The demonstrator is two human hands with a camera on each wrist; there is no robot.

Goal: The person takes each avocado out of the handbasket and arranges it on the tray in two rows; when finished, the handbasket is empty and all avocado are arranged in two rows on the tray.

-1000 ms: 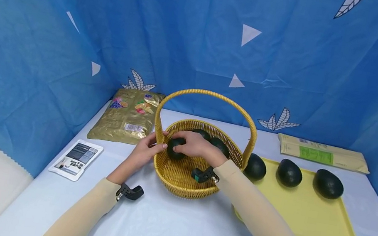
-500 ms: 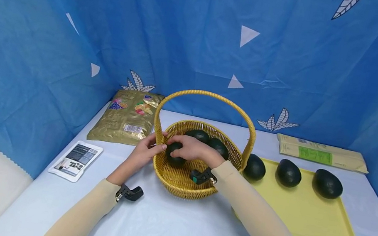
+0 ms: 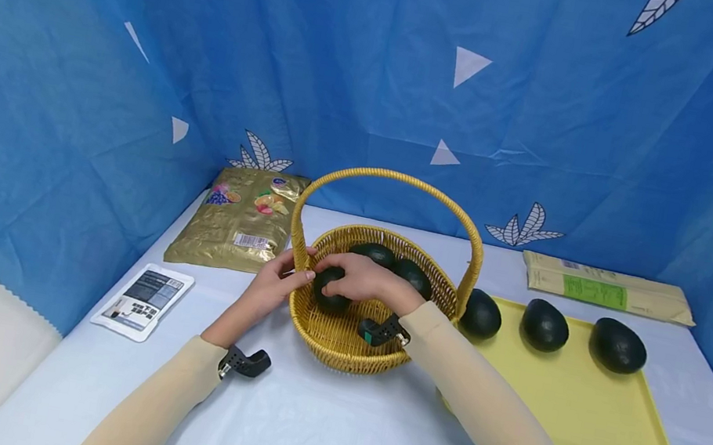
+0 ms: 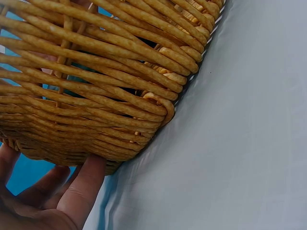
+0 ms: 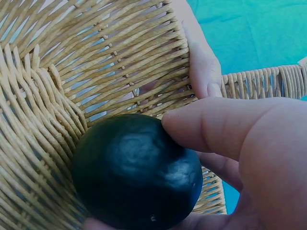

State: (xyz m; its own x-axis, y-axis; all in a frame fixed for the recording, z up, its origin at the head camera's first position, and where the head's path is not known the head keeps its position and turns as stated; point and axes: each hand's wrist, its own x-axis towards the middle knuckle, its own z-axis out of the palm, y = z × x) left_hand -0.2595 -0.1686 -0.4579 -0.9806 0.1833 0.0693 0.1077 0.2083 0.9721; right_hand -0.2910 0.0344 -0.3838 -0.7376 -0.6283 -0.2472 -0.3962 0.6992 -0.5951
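A yellow wicker basket [image 3: 349,363] with a tall arched handle stands mid-table. At its left side my left hand [image 3: 271,288] grips the rim by the handle's foot, thumb at the edge. In the left wrist view, the left fingers [image 4: 82,191] lie against the outside of the weave. My right hand [image 3: 364,279] reaches into the basket and holds a dark green avocado [image 5: 136,170] at the left inner wall, thumb on its near side and fingers curled round beneath. Behind that hand lie another avocado [image 3: 374,253] and a third avocado [image 3: 415,274].
To the right, a yellow tray [image 3: 607,426] carries three avocados in a row along its far side. A long pale packet [image 3: 609,289] lies behind it. On the left are a gold foil bag [image 3: 235,221] and a small white pouch [image 3: 144,301].
My right hand has shifted slightly down and left with the avocado, uncovering more of the avocado behind it. The left hand keeps its grip on the rim.
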